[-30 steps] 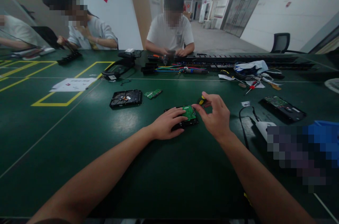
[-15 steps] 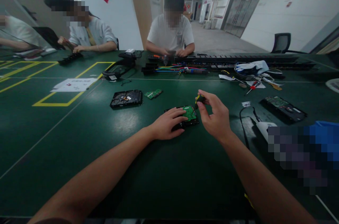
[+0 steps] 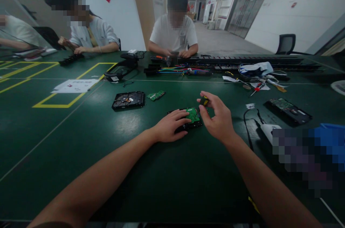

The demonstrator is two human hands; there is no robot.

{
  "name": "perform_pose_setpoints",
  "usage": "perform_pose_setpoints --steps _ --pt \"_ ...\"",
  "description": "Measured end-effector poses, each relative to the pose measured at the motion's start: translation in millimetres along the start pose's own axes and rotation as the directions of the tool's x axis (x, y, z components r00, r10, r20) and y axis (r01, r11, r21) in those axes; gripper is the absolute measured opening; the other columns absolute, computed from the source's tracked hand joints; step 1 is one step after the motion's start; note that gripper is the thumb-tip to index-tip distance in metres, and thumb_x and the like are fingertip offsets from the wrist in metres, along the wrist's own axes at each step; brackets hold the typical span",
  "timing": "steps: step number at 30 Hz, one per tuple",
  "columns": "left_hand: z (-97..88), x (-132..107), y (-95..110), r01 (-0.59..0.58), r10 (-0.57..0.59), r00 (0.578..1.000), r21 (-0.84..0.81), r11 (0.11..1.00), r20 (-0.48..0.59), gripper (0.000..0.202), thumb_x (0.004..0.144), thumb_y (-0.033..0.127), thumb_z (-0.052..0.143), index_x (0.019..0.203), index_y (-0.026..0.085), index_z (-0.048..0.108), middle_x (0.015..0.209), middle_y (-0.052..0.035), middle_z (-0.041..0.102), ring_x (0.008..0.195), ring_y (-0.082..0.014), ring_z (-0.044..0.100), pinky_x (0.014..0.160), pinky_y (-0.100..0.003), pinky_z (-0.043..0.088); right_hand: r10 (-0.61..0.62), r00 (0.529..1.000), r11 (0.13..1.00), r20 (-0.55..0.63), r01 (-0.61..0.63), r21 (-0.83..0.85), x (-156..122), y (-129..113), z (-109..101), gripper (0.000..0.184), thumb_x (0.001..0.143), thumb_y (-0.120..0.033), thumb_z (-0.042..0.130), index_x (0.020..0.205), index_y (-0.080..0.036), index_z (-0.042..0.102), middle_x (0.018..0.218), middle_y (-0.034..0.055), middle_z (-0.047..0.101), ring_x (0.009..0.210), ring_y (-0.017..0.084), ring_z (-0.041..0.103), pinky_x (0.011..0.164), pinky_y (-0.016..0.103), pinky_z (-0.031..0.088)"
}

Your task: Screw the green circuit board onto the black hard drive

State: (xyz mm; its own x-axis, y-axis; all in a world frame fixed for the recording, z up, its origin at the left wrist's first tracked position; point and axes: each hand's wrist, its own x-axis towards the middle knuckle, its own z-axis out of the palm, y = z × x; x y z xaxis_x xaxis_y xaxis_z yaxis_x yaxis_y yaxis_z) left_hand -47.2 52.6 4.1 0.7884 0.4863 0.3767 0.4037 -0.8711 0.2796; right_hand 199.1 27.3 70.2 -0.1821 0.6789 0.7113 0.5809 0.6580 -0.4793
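A hard drive [image 3: 198, 123] with a green circuit board [image 3: 193, 114] facing up lies on the table in front of me. My left hand [image 3: 172, 125] spans its left end, fingers over the top and thumb by the near edge, holding it down; part of the drive is hidden beneath. Over the drive's right end, my right hand [image 3: 217, 116] pinches a short screwdriver [image 3: 204, 101] by its black and yellow handle. The shaft points down towards the board's right edge; its tip is too small to make out.
Left of my hands lie another hard drive [image 3: 128, 100] and a loose green circuit board [image 3: 156, 95]. A third drive [image 3: 288, 111] rests at the right, near a strap [image 3: 246, 127]. Cables [image 3: 175, 71], a red screwdriver [image 3: 259, 87] and gloves [image 3: 256, 69] lie farther back. Co-workers sit across the table.
My right hand has shifted its fingers on the screwdriver handle, and the thumb has moved slightly left and down. My left hand and the hard drive have stayed in place.
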Motion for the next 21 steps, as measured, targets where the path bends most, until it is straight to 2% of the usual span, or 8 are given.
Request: perform_pose_setpoints --steps 3,5,8,11,13,18,21 --pt "0.5 0 0 0.002 -0.002 1.0 -0.002 1.0 0.001 0.052 0.099 0.04 0.07 0.147 0.021 0.059 0.163 -0.0163 0.051 0.155 -0.0353 0.043 0.129 -0.062 0.034 0.014 0.999 0.997 -0.035 -0.017 -0.077 1 0 1 0.044 0.098 -0.028 0.071 0.141 -0.033 0.062 0.125 0.0096 0.063 0.108 0.028 0.069 0.091 0.049 0.065" --pt "0.9 0 0 0.003 -0.003 1.0 -0.006 1.0 0.0 0.052 0.099 0.04 0.07 0.147 0.022 0.059 0.163 -0.0158 0.051 0.155 -0.0353 0.043 0.129 -0.063 0.035 0.028 0.998 0.995 -0.05 -0.033 -0.093 1 3 1 0.043 0.098 -0.028 0.071 0.139 -0.033 0.063 0.119 0.0088 0.064 0.102 0.027 0.069 0.088 0.049 0.066" --pt "1.4 -1 -1 0.002 -0.002 1.0 -0.01 1.0 -0.003 0.052 0.099 0.04 0.069 0.147 0.022 0.059 0.163 -0.0156 0.05 0.156 -0.0351 0.043 0.129 -0.063 0.035 0.023 1.0 0.999 -0.016 -0.023 -0.035 -1 7 3 0.049 0.1 -0.021 0.063 0.146 -0.036 0.058 0.129 0.0082 0.067 0.108 0.027 0.071 0.093 0.051 0.065" --pt "1.7 -1 -1 -0.001 0.0 1.0 -0.011 1.0 -0.006 0.052 0.099 0.04 0.07 0.147 0.021 0.059 0.163 -0.0165 0.05 0.156 -0.0354 0.043 0.129 -0.062 0.034 0.022 0.999 0.998 0.033 -0.024 0.05 -3 9 6 0.059 0.1 -0.017 0.057 0.155 -0.035 0.047 0.144 0.0085 0.065 0.118 0.027 0.072 0.101 0.051 0.063" --pt "1.7 -1 -1 0.001 -0.001 1.0 -0.014 1.0 -0.011 0.052 0.099 0.04 0.07 0.147 0.021 0.059 0.163 -0.0167 0.05 0.156 -0.0356 0.043 0.129 -0.062 0.034 0.024 0.999 0.997 0.044 -0.027 0.075 -4 8 8 0.061 0.099 -0.017 0.058 0.156 -0.034 0.045 0.147 0.0093 0.063 0.117 0.027 0.073 0.102 0.05 0.063" --pt "0.9 -1 -1 0.003 -0.003 1.0 -0.008 1.0 0.003 0.052 0.099 0.041 0.069 0.147 0.023 0.059 0.163 -0.0156 0.05 0.156 -0.0355 0.043 0.129 -0.063 0.034 0.002 1.0 0.998 -0.009 -0.002 -0.063 -1 8 5 0.046 0.099 -0.027 0.067 0.143 -0.032 0.057 0.128 0.0091 0.067 0.105 0.027 0.071 0.093 0.05 0.065" --pt "0.4 -1 -1 0.006 -0.006 1.0 -0.006 1.0 0.008 0.053 0.1 0.041 0.069 0.148 0.023 0.058 0.163 -0.0154 0.05 0.156 -0.0353 0.042 0.129 -0.062 0.034 0.002 0.999 0.997 -0.035 -0.004 -0.082 -1 10 3 0.04 0.101 -0.026 0.065 0.14 -0.032 0.06 0.123 0.0085 0.067 0.102 0.026 0.071 0.09 0.049 0.065"
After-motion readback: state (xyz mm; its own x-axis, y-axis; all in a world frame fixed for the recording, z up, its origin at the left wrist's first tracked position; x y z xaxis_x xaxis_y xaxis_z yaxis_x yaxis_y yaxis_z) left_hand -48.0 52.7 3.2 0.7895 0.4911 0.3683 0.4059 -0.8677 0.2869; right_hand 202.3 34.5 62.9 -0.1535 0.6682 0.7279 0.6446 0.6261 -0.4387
